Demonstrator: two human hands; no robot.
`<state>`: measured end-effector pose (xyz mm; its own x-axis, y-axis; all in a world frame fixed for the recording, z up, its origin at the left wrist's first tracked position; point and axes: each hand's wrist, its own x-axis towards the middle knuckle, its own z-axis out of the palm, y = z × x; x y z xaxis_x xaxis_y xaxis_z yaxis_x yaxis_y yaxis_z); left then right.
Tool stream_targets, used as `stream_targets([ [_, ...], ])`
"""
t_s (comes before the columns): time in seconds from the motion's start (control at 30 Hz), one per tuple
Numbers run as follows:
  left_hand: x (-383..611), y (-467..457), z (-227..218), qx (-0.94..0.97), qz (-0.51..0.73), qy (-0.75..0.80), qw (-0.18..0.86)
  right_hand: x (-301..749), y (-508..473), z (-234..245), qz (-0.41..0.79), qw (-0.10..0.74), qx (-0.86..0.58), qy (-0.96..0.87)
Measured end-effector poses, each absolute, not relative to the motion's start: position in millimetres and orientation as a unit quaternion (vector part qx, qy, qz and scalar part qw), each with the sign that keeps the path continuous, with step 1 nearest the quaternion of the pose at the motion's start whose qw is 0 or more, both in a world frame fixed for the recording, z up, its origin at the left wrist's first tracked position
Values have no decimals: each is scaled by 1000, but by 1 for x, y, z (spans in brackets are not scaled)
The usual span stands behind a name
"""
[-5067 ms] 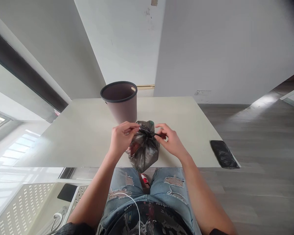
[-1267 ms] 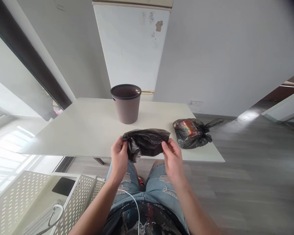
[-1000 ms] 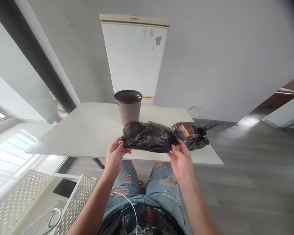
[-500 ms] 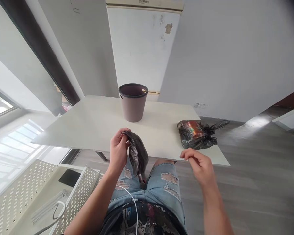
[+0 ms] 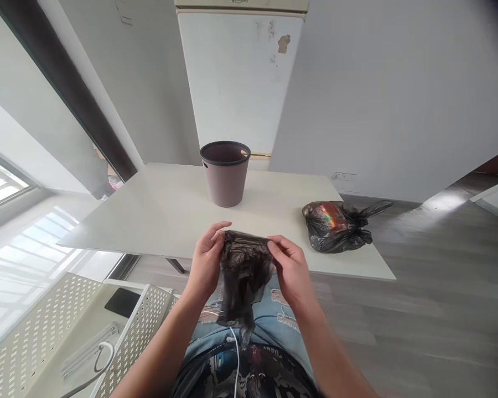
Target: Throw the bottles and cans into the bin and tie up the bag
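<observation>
An empty black plastic bag (image 5: pixel 243 276) hangs crumpled over my lap, just in front of the white table's (image 5: pixel 157 215) near edge. My left hand (image 5: pixel 206 262) pinches its top edge on the left, and my right hand (image 5: pixel 288 266) pinches the same edge on the right; both hands are closed on the film. Farther back on the table stands a mauve waste bin (image 5: pixel 225 173) with a dark rim, upright and with no liner. A tied black bag (image 5: pixel 338 225) with something red and orange inside lies near the table's right corner.
A pale fridge (image 5: pixel 240 83) stands against the wall behind the table. White perforated metal racks (image 5: pixel 45 331) and a white cable (image 5: pixel 99 354) sit low on the left, beside a window. Grey wooden floor (image 5: pixel 431 298) spreads to the right.
Five seconds ago both hands were tying the full bag; it now lies at the right. Half a second ago only my left hand held the empty bag; my right hand has come back onto it.
</observation>
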<state>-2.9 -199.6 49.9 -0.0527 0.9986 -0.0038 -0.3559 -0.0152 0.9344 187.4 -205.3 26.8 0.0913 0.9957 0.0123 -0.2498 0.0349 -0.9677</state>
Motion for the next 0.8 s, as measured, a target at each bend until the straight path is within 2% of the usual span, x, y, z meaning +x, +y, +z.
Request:
stream_targets([
  [0.1, -7, -203, 49, 390, 573, 420, 586, 189, -204, 38, 537, 580, -466, -397],
  [0.23, -7, -214, 46, 469, 474, 441, 601, 191, -199, 42, 531, 573, -480, -399],
  [0.37, -19, -215, 45, 529, 442, 437, 579, 214, -187, 37, 460, 599, -518, -402],
  [0.63, -35, -205, 45, 551, 465, 485, 494, 254, -179, 47, 498, 477, -515, -509],
  [0.8, -41, -202, 45, 549, 482, 508, 457, 259, -186, 54, 515, 361, -474, -616],
])
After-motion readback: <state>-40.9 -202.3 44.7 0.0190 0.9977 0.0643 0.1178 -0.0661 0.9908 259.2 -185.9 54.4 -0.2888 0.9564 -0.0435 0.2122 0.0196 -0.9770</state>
